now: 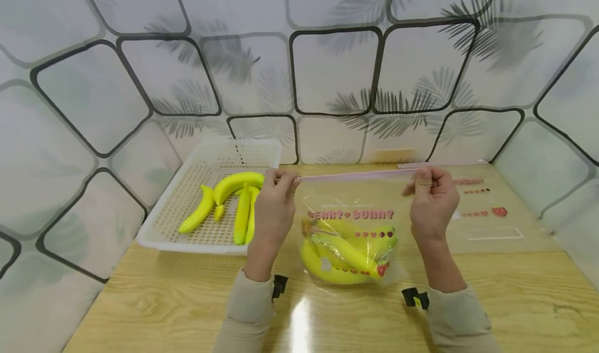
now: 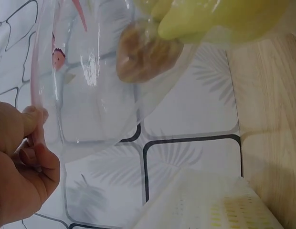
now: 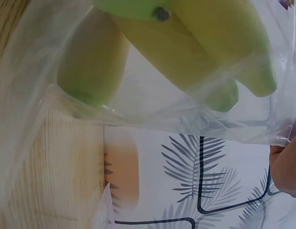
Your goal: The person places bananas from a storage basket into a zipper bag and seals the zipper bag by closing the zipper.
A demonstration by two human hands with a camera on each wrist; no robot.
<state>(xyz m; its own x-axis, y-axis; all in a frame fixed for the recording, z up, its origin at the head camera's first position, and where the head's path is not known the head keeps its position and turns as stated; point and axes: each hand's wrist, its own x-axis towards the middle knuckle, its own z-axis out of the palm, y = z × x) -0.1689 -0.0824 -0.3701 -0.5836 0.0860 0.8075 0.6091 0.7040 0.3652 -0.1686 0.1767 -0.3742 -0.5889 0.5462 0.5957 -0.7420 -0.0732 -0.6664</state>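
Above the wooden table [image 1: 187, 301], head view: one clear zip bag [image 1: 348, 223] held upright, bottom resting on the tabletop. Left hand [image 1: 276, 207] pinching the left end of the pink zip strip [image 1: 355, 174], right hand [image 1: 432, 197] pinching its right end; strip stretched level between them. Inside the bag, one bunch of yellow bananas [image 1: 343, 257], sunk to the bottom; exact count in the bunch hard to tell through the film. Left of the bag, touching nothing of it, one white perforated tray [image 1: 164, 223] with four loose bananas [image 1: 234, 205]. Right of the bag, flat on the table, one more clear bag [image 1: 486, 207] with red print.

Left wrist view: thumb and curled fingers [image 2: 33, 143] closed on the bag's edge, pink strip running up past the thumb. Brown stem end of the bunch [image 2: 145, 55] pressed against the film, well above the hand. Tray corner at the lower frame edge.

Right wrist view: only a sliver of the right hand at the right frame edge, grip itself not readable here. Banana tips [image 3: 219, 95] bulging into the film, green at the ends.
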